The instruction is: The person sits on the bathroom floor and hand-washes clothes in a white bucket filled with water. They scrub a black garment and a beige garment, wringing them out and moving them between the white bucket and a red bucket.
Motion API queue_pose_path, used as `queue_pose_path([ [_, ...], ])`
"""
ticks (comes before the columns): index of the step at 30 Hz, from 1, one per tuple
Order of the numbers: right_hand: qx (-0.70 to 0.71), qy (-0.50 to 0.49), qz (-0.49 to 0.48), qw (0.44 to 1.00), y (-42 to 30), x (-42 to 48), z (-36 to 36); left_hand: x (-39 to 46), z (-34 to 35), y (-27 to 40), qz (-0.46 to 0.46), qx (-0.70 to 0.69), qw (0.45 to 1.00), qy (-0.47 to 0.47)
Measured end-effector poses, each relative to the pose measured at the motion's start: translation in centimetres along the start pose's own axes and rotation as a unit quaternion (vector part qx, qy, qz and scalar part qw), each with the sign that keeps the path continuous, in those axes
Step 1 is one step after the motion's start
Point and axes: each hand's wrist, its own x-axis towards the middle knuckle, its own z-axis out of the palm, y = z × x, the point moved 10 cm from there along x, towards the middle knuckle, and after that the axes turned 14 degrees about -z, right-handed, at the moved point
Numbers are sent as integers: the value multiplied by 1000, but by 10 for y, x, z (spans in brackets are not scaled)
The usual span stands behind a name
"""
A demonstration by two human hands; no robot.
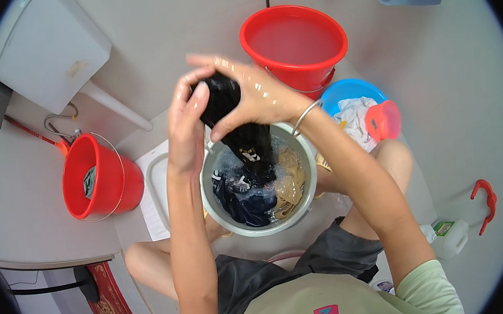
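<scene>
Between my knees stands a grey-green plastic bucket [209,206] of sudsy water. A wet black garment [250,139] hangs down into it, its upper end bunched up above the far rim. My left hand [188,113] grips the bunched cloth from the left, thumb on top. From the right, my right hand [254,93], wet and slightly blurred, curls round the same cloth, with a metal bangle [306,117] at the wrist. Dark navy cloth [254,206] lies in the water at the near left, and tan cloth [288,189] at the right.
Beyond the bucket stands a red bucket of cloudy water [294,39]. A blue basin [354,88] at the right holds white cloth and a red cup [383,120]. Another red bucket [104,180] stands left, beneath a white cistern [50,49]. A white plastic jug [452,240] is at the lower right.
</scene>
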Motion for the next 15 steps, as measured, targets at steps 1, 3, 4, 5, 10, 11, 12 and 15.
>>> queue_pose_path([
  [1,1,7,-14,1000,14,-13,8,0,-4,-21,-35,14,999,-16],
  [3,-29,10,110,993,70,-56,30,-5,-14,-76,-101,125,987,-12],
  [4,7,21,122,992,103,-85,46,-10,-15,-107,-131,146,980,-9],
  [5,14,1,154,988,130,-116,67,-17,-22,-140,-163,169,972,2],
  [10,-118,-97,331,931,214,-257,148,-77,-78,-288,-243,264,931,63],
  [11,-160,-86,335,925,211,-263,152,-87,-90,-299,-245,308,914,99],
  [12,-156,-88,360,916,211,-265,152,-95,-90,-295,-270,278,914,120],
  [15,-189,-56,323,926,197,-243,125,-96,-112,-280,-233,180,919,264],
])
